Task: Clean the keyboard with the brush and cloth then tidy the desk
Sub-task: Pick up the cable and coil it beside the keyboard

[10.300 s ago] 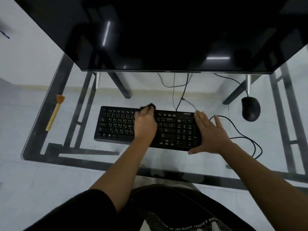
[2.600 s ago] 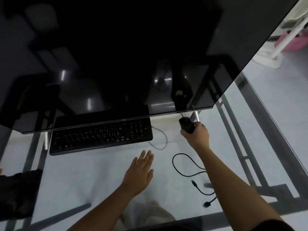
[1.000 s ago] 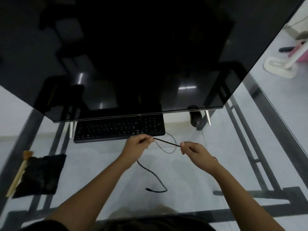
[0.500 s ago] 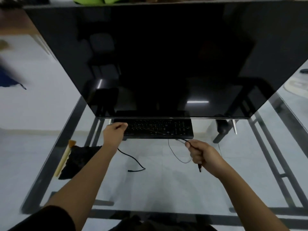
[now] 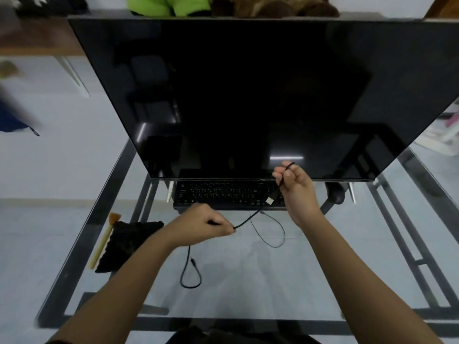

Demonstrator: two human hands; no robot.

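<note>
Now the right hand [image 5: 296, 192] has lifted, fingers pinching the USB cable [image 5: 244, 220] plug end; left hand [image 5: 202, 228] grips it mid-length: coiling underway. Keyboard [image 5: 228, 194] sits far-centre; brush [image 5: 105, 238] and cloth [image 5: 126, 244] lie left.

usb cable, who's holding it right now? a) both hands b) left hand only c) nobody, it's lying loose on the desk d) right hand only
a: the right hand pinches the USB cable up near the monitor with its plug dangling below, while the left hand grips the same cable lower down, the rest trailing onto the glass desk.
</note>
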